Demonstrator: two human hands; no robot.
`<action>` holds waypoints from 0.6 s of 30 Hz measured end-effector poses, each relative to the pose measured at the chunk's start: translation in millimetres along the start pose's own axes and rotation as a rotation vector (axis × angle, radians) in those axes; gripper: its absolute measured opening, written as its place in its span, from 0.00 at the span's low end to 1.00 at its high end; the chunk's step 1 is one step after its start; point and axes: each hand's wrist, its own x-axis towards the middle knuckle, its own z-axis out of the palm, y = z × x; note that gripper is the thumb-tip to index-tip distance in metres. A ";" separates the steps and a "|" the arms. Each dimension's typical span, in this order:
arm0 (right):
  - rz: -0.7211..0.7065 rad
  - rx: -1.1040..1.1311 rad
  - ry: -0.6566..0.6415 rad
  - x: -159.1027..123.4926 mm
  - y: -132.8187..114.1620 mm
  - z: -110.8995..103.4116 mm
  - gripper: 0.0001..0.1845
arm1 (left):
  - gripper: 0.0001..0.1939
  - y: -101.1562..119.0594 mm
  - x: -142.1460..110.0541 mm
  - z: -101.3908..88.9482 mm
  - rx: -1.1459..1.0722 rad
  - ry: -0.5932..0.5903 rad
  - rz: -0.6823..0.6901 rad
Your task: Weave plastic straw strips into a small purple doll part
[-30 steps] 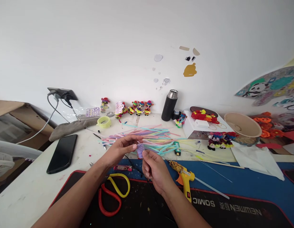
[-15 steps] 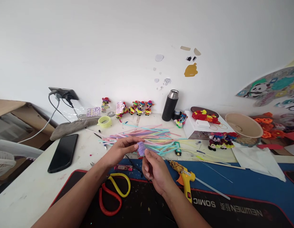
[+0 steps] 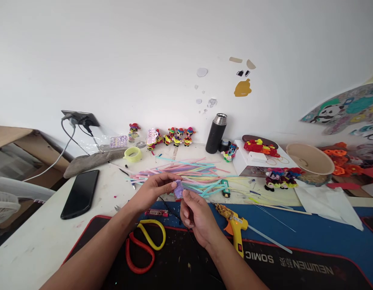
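Both my hands meet above the table's middle, pinching a small purple folded piece (image 3: 178,189). My left hand (image 3: 154,190) grips its left side with thumb and fingers closed. My right hand (image 3: 196,215) holds it from below, fingers curled. Behind them lies a pile of pastel straw strips (image 3: 189,173). A yellow glue gun (image 3: 234,225) rests right of my right hand. Scissors with red and yellow handles (image 3: 144,245) lie under my left forearm on the black mat (image 3: 295,266).
A black phone (image 3: 80,193) lies at the left. A yellow tape roll (image 3: 132,154), small colourful figures (image 3: 177,137) and a black flask (image 3: 215,133) stand along the wall. A paper bowl (image 3: 308,163) and white box (image 3: 258,159) are at the right.
The purple piece has been turned slightly between my fingers and my hands have shifted a little; nothing else has moved.
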 end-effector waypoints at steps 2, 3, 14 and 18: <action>0.003 0.007 0.005 -0.4 -0.9 0.8 0.28 | 0.19 -0.9 0.2 -1.0 -0.005 0.002 0.004; 0.003 0.010 0.008 -0.5 -1.3 1.2 0.29 | 0.19 -1.3 0.3 -1.4 -0.005 0.002 0.006; 0.000 0.032 0.000 0.1 0.3 0.5 0.28 | 0.19 -2.0 -0.4 -0.8 0.009 -0.003 0.007; 0.005 0.040 0.003 0.4 -0.1 0.4 0.28 | 0.19 -1.3 -0.4 -1.0 0.006 -0.008 0.005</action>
